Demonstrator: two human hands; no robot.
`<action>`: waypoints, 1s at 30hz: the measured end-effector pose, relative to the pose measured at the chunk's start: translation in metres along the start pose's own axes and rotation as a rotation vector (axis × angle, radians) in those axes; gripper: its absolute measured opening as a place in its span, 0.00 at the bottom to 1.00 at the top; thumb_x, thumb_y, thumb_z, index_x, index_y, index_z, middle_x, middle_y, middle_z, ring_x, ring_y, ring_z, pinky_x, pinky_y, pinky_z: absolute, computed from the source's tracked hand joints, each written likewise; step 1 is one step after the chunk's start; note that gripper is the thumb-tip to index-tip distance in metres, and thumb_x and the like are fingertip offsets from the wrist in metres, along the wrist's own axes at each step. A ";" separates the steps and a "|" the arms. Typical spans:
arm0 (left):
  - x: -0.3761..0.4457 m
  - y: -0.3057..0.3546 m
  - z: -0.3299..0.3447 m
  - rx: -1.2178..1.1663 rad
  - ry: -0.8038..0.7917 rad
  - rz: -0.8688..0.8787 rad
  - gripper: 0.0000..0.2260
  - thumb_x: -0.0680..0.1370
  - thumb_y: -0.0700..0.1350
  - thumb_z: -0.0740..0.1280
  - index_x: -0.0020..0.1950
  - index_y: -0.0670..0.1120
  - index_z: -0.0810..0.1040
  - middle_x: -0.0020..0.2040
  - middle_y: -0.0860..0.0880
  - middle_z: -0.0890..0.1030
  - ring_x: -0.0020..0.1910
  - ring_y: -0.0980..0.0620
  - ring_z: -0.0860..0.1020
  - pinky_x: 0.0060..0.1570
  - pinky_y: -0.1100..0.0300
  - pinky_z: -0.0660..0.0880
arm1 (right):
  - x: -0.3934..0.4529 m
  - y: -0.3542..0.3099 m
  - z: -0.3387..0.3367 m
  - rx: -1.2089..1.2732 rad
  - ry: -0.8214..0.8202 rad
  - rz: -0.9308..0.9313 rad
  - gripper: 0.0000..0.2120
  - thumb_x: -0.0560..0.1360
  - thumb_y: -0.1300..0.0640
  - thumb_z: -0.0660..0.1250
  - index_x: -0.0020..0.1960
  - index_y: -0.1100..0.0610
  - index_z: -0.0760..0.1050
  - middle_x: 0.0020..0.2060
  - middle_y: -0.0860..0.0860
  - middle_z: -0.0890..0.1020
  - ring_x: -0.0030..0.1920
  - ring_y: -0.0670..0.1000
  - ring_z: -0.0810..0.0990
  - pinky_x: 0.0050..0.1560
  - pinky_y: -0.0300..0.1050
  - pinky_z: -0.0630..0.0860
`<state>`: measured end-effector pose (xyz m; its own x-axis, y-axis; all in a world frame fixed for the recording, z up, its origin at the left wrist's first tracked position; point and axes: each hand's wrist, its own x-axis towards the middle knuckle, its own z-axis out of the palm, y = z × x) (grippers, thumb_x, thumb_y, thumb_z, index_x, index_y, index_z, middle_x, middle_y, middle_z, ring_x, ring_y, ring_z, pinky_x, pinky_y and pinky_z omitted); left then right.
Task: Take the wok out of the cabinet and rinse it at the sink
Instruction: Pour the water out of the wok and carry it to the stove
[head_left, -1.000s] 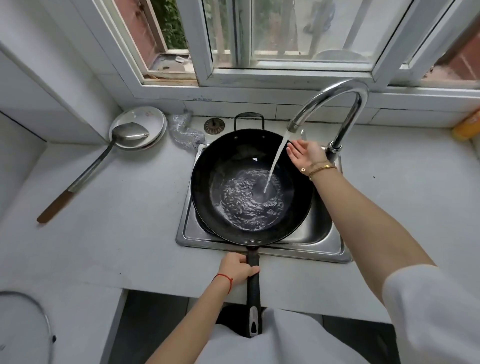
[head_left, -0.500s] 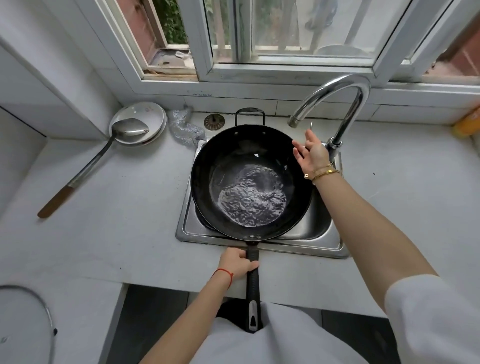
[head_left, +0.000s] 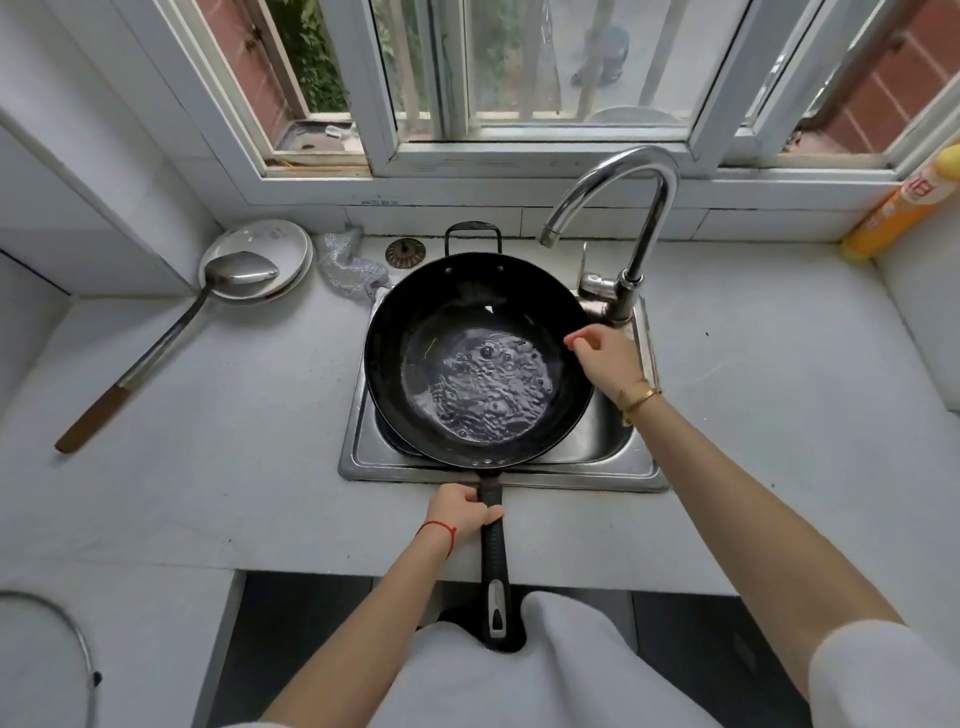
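The black wok sits over the steel sink with a pool of rippling water in its bottom. Its long black handle points toward me across the counter edge. My left hand grips the handle close to the pan. My right hand is at the wok's right rim with loosely curled fingers; I cannot tell whether it touches the rim. The chrome faucet arches above the wok's far right side, and no water runs from its spout.
A metal ladle with a wooden grip lies on the left counter, its bowl on white plates. A steel scrubber and sink strainer lie behind the wok. A yellow bottle stands far right.
The water stream from the faucet has stopped. My right hand has come down from the faucet to the wok's right rim. My left hand keeps its grip on the handle.
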<state>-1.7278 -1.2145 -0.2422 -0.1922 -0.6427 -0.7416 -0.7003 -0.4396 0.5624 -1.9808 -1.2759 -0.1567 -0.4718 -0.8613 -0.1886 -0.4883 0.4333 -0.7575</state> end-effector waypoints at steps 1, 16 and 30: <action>-0.001 -0.001 0.000 -0.007 0.000 0.003 0.10 0.69 0.46 0.76 0.47 0.42 0.85 0.48 0.44 0.86 0.52 0.44 0.83 0.58 0.49 0.78 | -0.013 0.002 0.003 -0.067 -0.023 -0.022 0.10 0.75 0.60 0.62 0.49 0.59 0.83 0.47 0.55 0.85 0.49 0.53 0.81 0.55 0.46 0.76; -0.002 -0.011 -0.001 -0.039 0.033 0.023 0.08 0.65 0.50 0.77 0.37 0.48 0.82 0.36 0.50 0.81 0.40 0.50 0.78 0.53 0.54 0.78 | -0.173 0.018 0.090 -0.326 -0.507 0.076 0.17 0.78 0.49 0.60 0.38 0.60 0.75 0.37 0.58 0.79 0.46 0.60 0.80 0.42 0.47 0.71; -0.005 -0.010 -0.003 -0.242 -0.047 -0.031 0.05 0.70 0.42 0.76 0.44 0.47 0.83 0.50 0.42 0.85 0.53 0.44 0.83 0.59 0.49 0.78 | -0.197 0.016 0.139 0.340 -0.409 0.657 0.10 0.76 0.56 0.65 0.39 0.60 0.75 0.31 0.55 0.81 0.30 0.52 0.81 0.38 0.46 0.83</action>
<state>-1.7173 -1.2085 -0.2430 -0.2087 -0.5995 -0.7727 -0.5222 -0.5998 0.6063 -1.7933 -1.1361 -0.2184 -0.2480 -0.5187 -0.8182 0.0712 0.8325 -0.5494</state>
